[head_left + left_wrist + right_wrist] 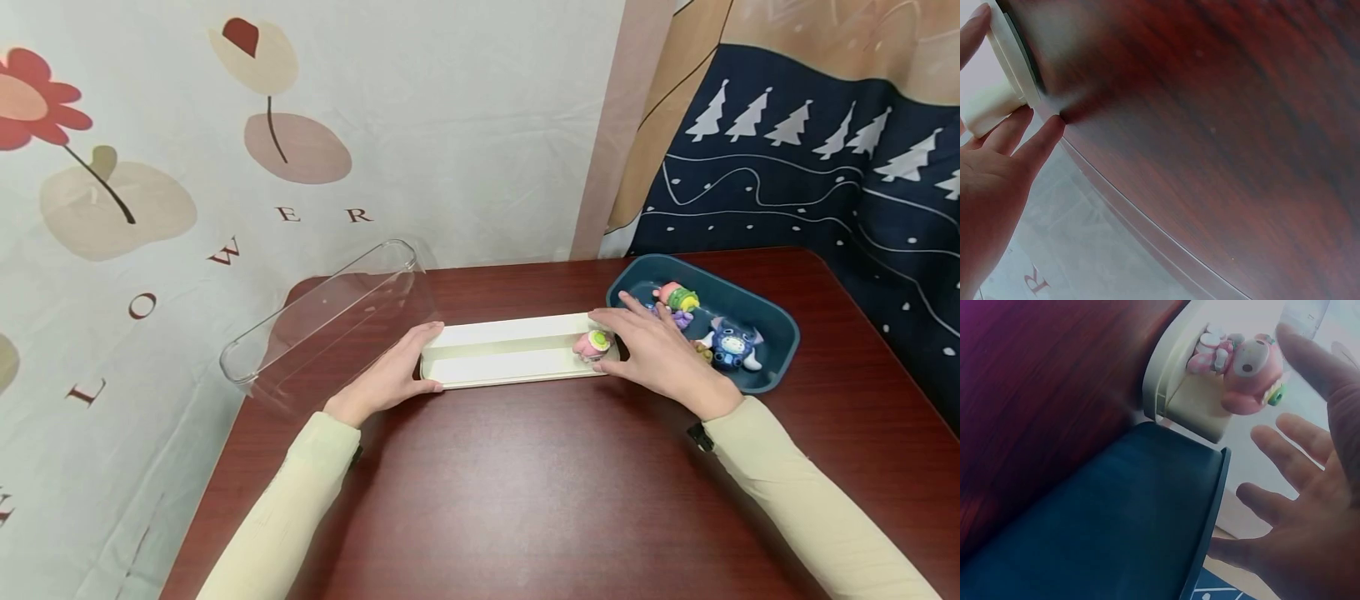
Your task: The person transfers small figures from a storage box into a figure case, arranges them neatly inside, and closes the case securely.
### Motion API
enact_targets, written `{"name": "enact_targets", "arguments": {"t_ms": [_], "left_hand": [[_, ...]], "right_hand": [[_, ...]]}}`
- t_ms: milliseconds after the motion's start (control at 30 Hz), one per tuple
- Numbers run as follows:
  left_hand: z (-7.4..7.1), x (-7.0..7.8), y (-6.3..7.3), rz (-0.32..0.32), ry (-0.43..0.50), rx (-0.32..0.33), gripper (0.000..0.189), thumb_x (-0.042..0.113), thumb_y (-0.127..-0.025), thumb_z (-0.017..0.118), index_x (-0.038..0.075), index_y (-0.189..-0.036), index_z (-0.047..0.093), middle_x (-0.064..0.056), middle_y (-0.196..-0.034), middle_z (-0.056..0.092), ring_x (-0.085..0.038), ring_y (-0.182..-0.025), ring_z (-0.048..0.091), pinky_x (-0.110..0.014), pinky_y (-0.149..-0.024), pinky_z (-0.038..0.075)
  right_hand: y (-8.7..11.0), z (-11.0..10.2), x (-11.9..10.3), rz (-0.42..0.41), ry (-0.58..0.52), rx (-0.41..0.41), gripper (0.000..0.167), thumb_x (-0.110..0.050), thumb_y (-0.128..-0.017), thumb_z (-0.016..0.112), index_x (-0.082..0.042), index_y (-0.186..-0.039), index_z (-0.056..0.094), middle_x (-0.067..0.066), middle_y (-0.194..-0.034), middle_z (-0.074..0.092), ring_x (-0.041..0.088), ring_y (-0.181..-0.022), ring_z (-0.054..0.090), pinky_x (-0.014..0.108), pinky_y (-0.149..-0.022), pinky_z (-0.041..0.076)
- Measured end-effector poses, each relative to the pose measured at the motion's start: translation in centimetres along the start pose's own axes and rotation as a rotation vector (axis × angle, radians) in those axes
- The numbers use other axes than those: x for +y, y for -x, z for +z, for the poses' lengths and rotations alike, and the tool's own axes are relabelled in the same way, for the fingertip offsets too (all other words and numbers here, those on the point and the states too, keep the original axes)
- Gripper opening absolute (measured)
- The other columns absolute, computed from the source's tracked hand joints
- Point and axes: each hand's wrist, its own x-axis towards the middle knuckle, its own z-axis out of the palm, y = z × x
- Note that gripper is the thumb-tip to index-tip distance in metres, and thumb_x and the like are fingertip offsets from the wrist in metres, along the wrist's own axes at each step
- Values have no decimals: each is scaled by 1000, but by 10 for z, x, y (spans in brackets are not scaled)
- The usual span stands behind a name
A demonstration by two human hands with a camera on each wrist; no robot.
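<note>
A long cream-white box base [510, 367] lies across the table before me. My left hand [393, 367] holds its left end, thumb at the near side and fingers at the far side; the left wrist view shows fingertips against the end of the base [1013, 53]. A pink toy figurine with a green and yellow detail [591, 345] stands inside the right end, and the right wrist view shows the figurine [1250, 372] close up. My right hand [660, 354] spreads its fingers around that end, thumb near the figurine, with nothing gripped.
Right of the base, a dark blue bin [783, 346] holds several small toys, including a blue figurine [733, 343] and a pink, green and yellow one [677, 297]. A clear plastic cover [330, 312] lies at the table's left, by the patterned cloth.
</note>
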Motion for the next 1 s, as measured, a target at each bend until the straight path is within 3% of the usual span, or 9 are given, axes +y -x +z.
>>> {"name": "enact_targets", "arguments": {"t_ms": [333, 667, 833, 1000], "left_hand": [[1, -3, 0, -16, -1, -7, 92, 16, -85, 88, -3, -157, 34, -20, -161, 36, -34, -148, 35, -53, -119, 32], [-1, 2, 2, -9, -53, -47, 97, 20, -87, 86, -4, -161, 27, -17, -172, 12, -31, -156, 22, -48, -122, 27], [0, 2, 3, 6, -83, -41, 96, 21, -89, 85, -2, -161, 27, -14, -172, 16, -28, -155, 25, -46, -122, 28], [0, 0, 3, 16, -71, -29, 94, 19, -88, 85, -3, -160, 29, -15, -171, 20, -28, -155, 25, -46, -122, 28]], "right_hand": [[-2, 6, -3, -66, 12, 73, 46, -21, -86, 87, -7, -128, 71, 14, -126, 72, 42, -142, 44, 79, -112, 21], [-4, 8, -3, -69, -13, 97, 39, -19, -85, 88, -5, -118, 73, 17, -124, 71, 40, -137, 51, 77, -112, 25], [-5, 7, -8, -59, -41, 92, 41, -20, -84, 88, -4, -118, 73, 18, -126, 70, 39, -133, 53, 71, -115, 27], [-11, 8, -22, -95, -102, 123, 39, -22, -84, 88, -5, -117, 74, 16, -122, 72, 38, -127, 57, 61, -113, 37]]}}
